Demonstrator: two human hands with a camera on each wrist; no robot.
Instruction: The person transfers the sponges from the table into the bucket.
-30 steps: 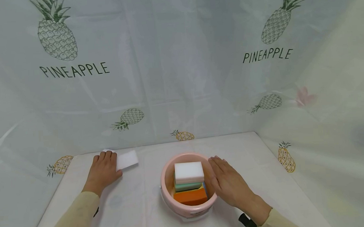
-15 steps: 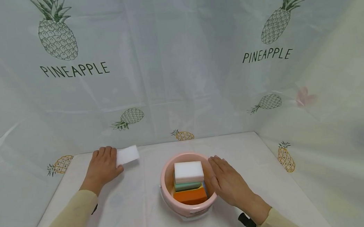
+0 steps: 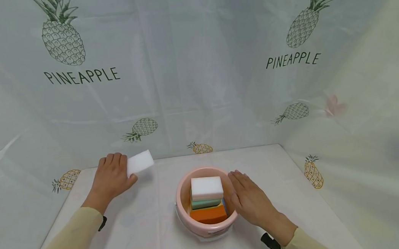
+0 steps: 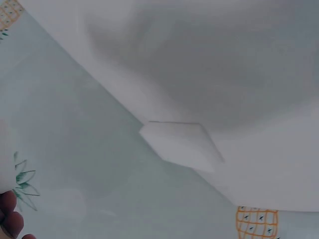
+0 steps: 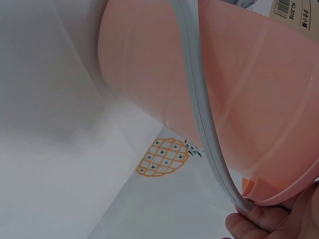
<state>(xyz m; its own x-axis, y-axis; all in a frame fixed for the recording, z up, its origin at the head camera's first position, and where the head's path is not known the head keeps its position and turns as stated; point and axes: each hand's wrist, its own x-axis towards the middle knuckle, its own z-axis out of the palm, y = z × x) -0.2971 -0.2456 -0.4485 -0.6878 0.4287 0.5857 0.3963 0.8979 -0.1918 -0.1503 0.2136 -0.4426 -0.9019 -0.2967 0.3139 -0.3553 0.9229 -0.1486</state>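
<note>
My left hand grips a white sponge block, thumb on the near side, raised over the far left of the table. In the left wrist view, my fingertips show at the held block's lower end. Another white block lies on the table near its back edge, hidden behind my left hand in the head view. A pink bucket stands at the middle, holding a white sponge on top of green and orange ones. My right hand rests straight-fingered against the bucket's right rim.
The bucket's grey-white handle hangs down its side. A pineapple-printed curtain rises behind the white table and along its sides. A paper label sticks out at the bucket in the right wrist view.
My left hand has lifted the white sponge block off the table, moving slightly up and back with it. The right hand and the bucket have stayed in place.
</note>
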